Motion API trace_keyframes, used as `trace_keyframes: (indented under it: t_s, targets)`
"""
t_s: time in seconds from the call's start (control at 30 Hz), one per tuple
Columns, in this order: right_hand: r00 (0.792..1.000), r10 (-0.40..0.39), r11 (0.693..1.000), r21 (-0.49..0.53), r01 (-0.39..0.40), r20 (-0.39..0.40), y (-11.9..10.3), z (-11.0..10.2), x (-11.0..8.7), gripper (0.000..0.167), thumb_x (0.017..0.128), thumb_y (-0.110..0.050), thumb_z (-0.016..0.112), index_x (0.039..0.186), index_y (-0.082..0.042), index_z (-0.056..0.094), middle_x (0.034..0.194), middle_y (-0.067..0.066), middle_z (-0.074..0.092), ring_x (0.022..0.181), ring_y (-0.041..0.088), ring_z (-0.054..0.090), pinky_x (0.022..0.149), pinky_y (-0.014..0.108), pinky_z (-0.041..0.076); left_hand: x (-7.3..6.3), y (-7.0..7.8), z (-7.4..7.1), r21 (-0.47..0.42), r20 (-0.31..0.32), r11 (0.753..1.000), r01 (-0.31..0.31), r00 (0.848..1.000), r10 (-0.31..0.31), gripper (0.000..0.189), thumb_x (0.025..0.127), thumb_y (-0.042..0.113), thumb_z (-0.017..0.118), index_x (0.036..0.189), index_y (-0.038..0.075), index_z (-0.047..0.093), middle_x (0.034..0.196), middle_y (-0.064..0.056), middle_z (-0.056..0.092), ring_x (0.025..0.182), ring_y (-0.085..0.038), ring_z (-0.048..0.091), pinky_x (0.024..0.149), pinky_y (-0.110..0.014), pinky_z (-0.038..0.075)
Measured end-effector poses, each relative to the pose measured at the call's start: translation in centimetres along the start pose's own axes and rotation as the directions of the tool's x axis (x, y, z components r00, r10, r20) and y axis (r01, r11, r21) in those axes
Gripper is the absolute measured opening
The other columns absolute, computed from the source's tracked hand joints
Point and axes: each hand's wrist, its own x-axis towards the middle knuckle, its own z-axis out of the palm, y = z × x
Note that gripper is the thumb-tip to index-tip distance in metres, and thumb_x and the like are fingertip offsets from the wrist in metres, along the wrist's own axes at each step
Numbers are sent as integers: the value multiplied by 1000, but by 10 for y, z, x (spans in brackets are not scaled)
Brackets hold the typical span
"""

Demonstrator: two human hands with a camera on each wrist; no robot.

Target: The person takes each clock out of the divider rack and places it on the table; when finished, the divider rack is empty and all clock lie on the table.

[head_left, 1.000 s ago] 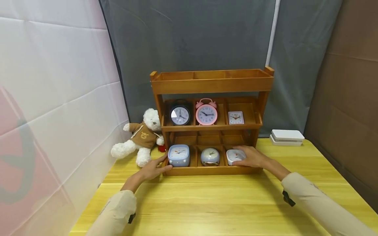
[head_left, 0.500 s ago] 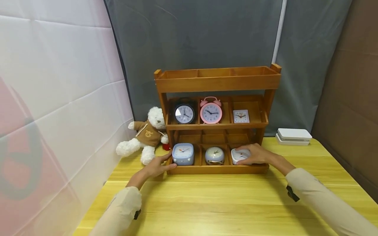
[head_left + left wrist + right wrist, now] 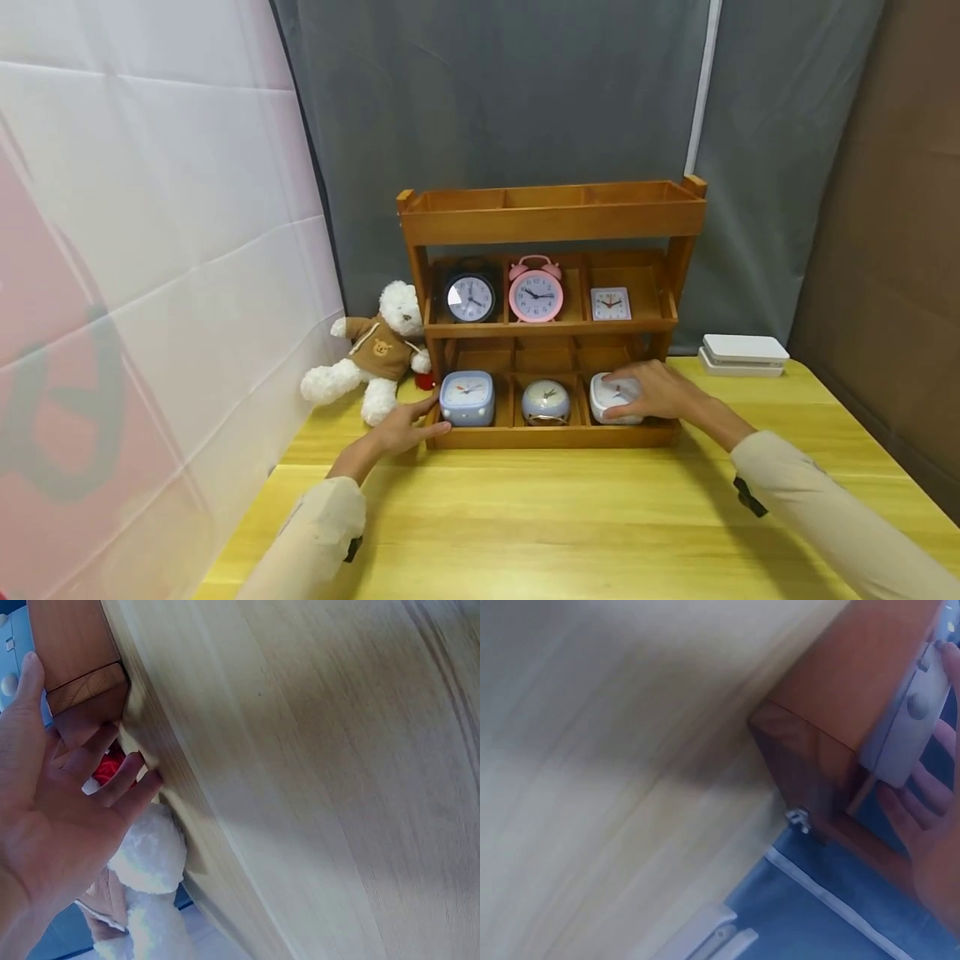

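Three clocks stand in the bottom tier of a brown wooden shelf (image 3: 551, 225). My right hand (image 3: 654, 392) grips the white alarm clock (image 3: 604, 392) in the right compartment, thumb at the front and fingers over the top, hiding part of its face. Its grey edge with round knobs shows in the right wrist view. At the shelf's lower left corner rests my left hand (image 3: 397, 427), fingers extended along the side and thumb on the front edge beside a blue square clock (image 3: 467, 400). A round bluish clock (image 3: 546, 403) occupies the middle compartment.
On the middle tier are a black clock (image 3: 470, 298), a pink twin-bell clock (image 3: 536, 293) and a small white square clock (image 3: 611, 304). A white teddy bear (image 3: 381, 350) sits left of the shelf. A white flat device (image 3: 742, 354) lies at the right.
The camera view has shifted slightly. My right hand stays on the white clock, which now sits slightly more forward and upright. The left hand keeps its place at the corner.
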Motion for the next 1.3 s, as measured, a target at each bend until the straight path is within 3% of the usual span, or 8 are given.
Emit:
trace_keyframes:
  t_s: [0.2,0.43,0.6,1.0,1.2,1.3]
  targets:
    - [1000,19,999,-36,-20,-24,-3,-21,-8,70,76,-68,83,127,-20,77,126,9,74,109,29,72,86,48,60,-1,-1,1,-19,-7,1000,-4,1000,4,76,102,38,69,161,4,35,149,-36,46,139,-49,47,114,-59,40]
    - [999,21,997,-70,-24,-46,6,-42,-23,71,76,-68,83,128,-21,77,127,9,73,115,33,69,91,53,58,-2,-3,0,-6,-19,1000,-15,1000,15,75,101,37,69,160,2,36,149,-35,47,139,-49,47,114,-59,40]
    - [997,74,993,-86,-77,-35,17,-52,-41,73,75,-72,81,128,-22,76,130,12,71,117,35,68,93,56,56,-4,-5,1,-8,-21,1000,-11,1000,11,75,101,37,69,159,2,37,147,-36,48,139,-49,48,114,-59,40]
    - [976,214,971,-95,-218,-51,48,-62,-80,73,74,-70,83,124,-16,78,129,19,71,111,39,68,84,55,58,-7,-4,2,-6,-29,1000,-15,999,15,74,102,36,69,159,1,38,147,-36,49,138,-49,48,114,-60,40]
    - [954,300,949,-98,-300,-12,62,-57,-94,77,74,-72,82,125,-15,77,129,21,70,94,26,65,73,43,54,-3,-2,3,-6,-22,1000,-10,1000,10,74,102,37,68,159,2,37,148,-36,47,139,-49,47,114,-60,39]
    - [948,318,944,-87,-317,0,67,-53,-99,76,73,-71,83,124,-14,77,128,21,70,94,25,65,76,44,54,-1,-1,3,-7,-17,1000,-9,1000,9,75,102,38,68,160,2,36,149,-36,47,139,-49,47,114,-60,39]
